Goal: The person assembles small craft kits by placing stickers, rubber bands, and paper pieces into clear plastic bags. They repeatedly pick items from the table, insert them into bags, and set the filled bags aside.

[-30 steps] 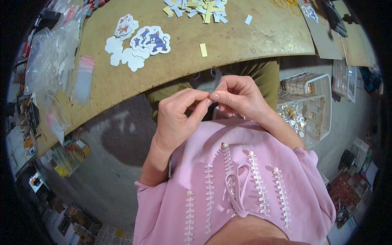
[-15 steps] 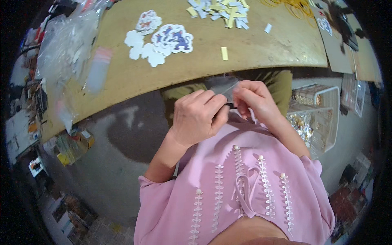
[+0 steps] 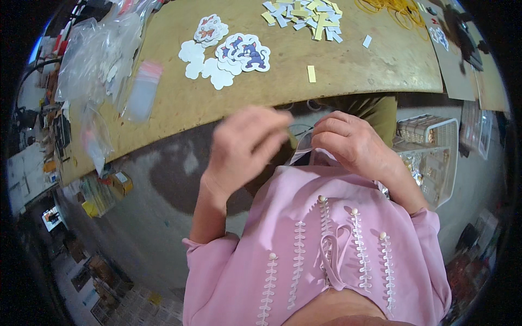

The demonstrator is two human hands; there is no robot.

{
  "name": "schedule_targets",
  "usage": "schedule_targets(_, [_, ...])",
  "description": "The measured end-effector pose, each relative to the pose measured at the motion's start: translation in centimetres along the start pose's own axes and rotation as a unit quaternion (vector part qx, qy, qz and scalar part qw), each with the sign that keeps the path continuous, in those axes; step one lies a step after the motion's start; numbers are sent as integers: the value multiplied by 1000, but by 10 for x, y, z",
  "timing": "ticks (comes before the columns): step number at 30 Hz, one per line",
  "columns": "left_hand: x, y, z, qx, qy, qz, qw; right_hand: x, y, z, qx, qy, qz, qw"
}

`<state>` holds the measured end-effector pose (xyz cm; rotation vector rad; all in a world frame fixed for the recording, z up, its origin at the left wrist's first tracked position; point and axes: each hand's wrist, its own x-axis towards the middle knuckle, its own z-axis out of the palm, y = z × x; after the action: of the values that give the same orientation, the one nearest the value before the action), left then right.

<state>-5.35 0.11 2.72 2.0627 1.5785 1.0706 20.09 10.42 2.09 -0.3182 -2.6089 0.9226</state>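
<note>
My right hand [image 3: 356, 144] is curled above my lap, its fingers closed on a clear plastic bag [image 3: 305, 140] that shows only in part. My left hand [image 3: 244, 142] is raised beside it, apart from the bag and smeared by motion, so its fingers cannot be read. Beyond my hands is the tabletop [image 3: 375, 76]. A yellow strip [image 3: 311, 74] lies near its front edge. Farther left are cat-shaped cutouts [image 3: 253, 56], rabbit cutouts [image 3: 210, 30] and blank white cutouts [image 3: 219, 77].
A heap of yellow and white strips [image 3: 312, 16] lies at the far side, with yellow rubber bands [image 3: 394, 12] to its right. Flat zip bags [image 3: 144, 92] and a large clear bag [image 3: 95, 54] are at left. White baskets [image 3: 448, 157] stand at right.
My left hand has moved up and left, away from my right hand. The small black thing that was between my hands no longer shows. The view has shifted slightly.
</note>
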Motion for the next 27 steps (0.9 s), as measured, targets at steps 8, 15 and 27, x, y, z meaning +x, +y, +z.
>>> schedule_targets(8, [53, -53, 4, 311, 62, -28, 948, -15, 1, 15, 28, 8, 67, 997])
schedule_targets(15, [58, -62, 1, 281, 90, -21, 955, -18, 9, 18, 23, 31, 75, 996])
schedule_targets(27, [64, -58, -7, 208, 45, -30, 977, -20, 12, 19, 6, 85, 66, 994])
